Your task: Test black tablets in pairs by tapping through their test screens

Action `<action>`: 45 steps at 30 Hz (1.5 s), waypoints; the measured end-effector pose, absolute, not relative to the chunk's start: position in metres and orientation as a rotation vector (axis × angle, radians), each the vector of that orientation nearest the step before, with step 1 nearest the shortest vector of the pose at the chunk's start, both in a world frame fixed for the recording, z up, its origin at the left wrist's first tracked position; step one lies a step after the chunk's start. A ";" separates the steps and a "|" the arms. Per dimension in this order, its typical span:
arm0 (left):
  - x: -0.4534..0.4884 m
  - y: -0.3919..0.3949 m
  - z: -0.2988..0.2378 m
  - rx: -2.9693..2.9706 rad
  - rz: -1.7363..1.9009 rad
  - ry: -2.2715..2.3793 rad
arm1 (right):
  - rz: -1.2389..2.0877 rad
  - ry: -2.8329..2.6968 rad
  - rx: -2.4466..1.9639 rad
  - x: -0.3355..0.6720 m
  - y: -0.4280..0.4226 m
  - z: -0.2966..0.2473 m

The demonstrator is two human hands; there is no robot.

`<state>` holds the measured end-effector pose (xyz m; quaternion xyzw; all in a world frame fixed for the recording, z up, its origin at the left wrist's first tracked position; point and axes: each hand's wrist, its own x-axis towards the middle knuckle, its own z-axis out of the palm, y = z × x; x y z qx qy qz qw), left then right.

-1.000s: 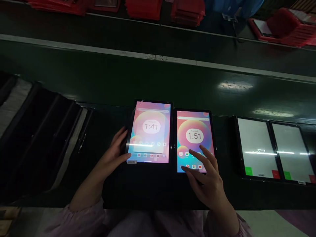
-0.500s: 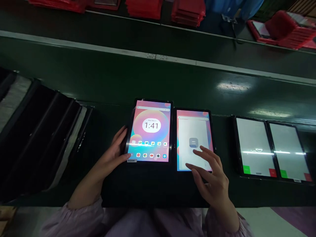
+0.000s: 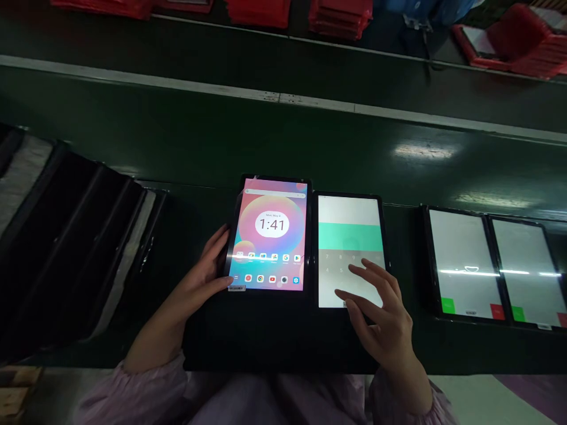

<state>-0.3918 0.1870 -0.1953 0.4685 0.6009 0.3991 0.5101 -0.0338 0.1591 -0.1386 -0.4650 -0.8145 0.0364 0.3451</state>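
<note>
Two lit tablets lie side by side on a dark mat (image 3: 266, 336) in front of me. The left tablet (image 3: 270, 233) shows a pink home screen reading 1:41. My left hand (image 3: 204, 273) rests against its lower left edge, thumb at the corner and fingers curled round the side. The right tablet (image 3: 349, 236) shows a white screen with a green band and a number keypad. My right hand (image 3: 381, 313) hovers over its lower part with fingers spread and holds nothing.
Two more tablets (image 3: 491, 265) with white screens and green and red buttons lie at the right. A row of dark tablets (image 3: 75, 236) leans overlapped at the left. A green conveyor belt (image 3: 283, 147) runs behind, with red packs (image 3: 341, 18) on the far side.
The right tablet went from its 1:51 home screen, through an opening app, to a keypad screen. My right hand drew back slightly. The left tablet returned to a sharp home screen.
</note>
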 end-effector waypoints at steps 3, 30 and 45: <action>-0.385 0.181 -0.196 1.128 0.997 1.504 | 0.093 -2.099 -1.203 -0.029 0.161 -0.139; -0.334 0.250 -0.167 0.617 1.515 1.653 | -0.105 -1.927 -1.462 0.009 0.227 -0.154; -0.338 0.262 -0.169 0.654 1.761 1.584 | -0.005 -2.138 -1.236 -0.019 0.214 -0.136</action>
